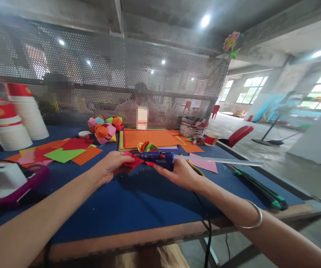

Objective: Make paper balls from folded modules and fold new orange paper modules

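Observation:
My left hand (112,166) pinches a folded piece of red paper (132,160) above the blue table top. In my right hand (184,173) is a blue hot glue gun (159,158), its nozzle pointing left at the red paper. A long clear glue stick (218,160) sticks out of the back of the gun toward the right. Whether the nozzle touches the paper I cannot tell. Just behind the gun are yellow, orange and green folded paper pieces (149,146).
Loose coloured sheets (65,152) and paper balls (104,128) lie at the left, near stacked paper cups (5,124) and a purple power strip (18,190). An orange paper stack (149,138) is at centre back. A green cutter (260,186) lies right. A black cord (209,234) hangs over the edge.

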The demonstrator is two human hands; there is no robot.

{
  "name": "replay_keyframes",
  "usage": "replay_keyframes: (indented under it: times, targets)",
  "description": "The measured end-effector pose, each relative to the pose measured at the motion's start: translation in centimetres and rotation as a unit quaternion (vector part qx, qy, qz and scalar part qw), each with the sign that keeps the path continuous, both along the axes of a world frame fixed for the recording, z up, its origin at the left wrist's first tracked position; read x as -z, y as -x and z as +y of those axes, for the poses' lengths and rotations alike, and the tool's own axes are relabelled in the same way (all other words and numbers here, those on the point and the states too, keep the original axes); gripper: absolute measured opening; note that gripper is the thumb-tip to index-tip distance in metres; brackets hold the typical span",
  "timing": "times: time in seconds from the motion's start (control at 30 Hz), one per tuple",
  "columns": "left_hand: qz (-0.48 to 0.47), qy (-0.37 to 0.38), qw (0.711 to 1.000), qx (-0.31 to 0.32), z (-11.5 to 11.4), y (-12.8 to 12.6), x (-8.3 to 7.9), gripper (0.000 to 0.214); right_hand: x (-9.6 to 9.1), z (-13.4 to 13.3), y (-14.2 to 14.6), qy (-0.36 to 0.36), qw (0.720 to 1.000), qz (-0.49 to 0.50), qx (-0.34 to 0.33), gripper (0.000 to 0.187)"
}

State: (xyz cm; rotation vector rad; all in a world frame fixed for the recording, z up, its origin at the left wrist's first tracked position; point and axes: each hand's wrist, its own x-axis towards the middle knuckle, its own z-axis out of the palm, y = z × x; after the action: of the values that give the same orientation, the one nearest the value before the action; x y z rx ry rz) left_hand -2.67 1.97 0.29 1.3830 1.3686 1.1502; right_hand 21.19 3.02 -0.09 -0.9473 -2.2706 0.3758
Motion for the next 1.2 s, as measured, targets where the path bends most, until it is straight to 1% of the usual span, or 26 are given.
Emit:
replay_keyframes:
  times: [0.1,0.23,0.47,0.63,0.8,0.97,1.2]
  targets:
    - [-0.05,0.082,0.995,-0.005,-0.25,-0.31,-0.35,0.007,0.25,0.0,0.0,-0.026,0.999,-0.014,-0.014,0.031]
    - [-0.092,0.119,0.988,-0.021,-0.42,-0.58,-0.65,0.011,0.57,0.13,-0.09,-0.041,0.999,-0.033,0.005,0.032]
    - [-0.121,0.129,0.984,-0.032,-0.4,-0.87,-0.82,0.022,0.68,0.06,-0.24,-0.03,0.998,-0.044,0.019,0.028]
    - [-0.124,0.133,0.983,-0.037,-0.6,-0.95,-0.92,0.019,0.83,0.06,-0.2,-0.028,0.999,-0.037,0.02,0.027]
    - [-0.122,0.136,0.983,-0.035,-0.62,-0.94,-0.92,0.013,0.85,0.18,-0.22,-0.048,0.999,-0.016,-0.004,0.022]
    - [-0.118,0.138,0.983,-0.038,-0.56,-0.98,-0.86,0.017,0.74,0.14,-0.25,-0.061,0.998,-0.008,-0.021,0.022]
    - [-0.116,0.139,0.983,-0.039,-0.64,-1.1,-1.05,0.021,0.73,0.09,-0.29,-0.068,0.998,-0.007,-0.017,0.022]
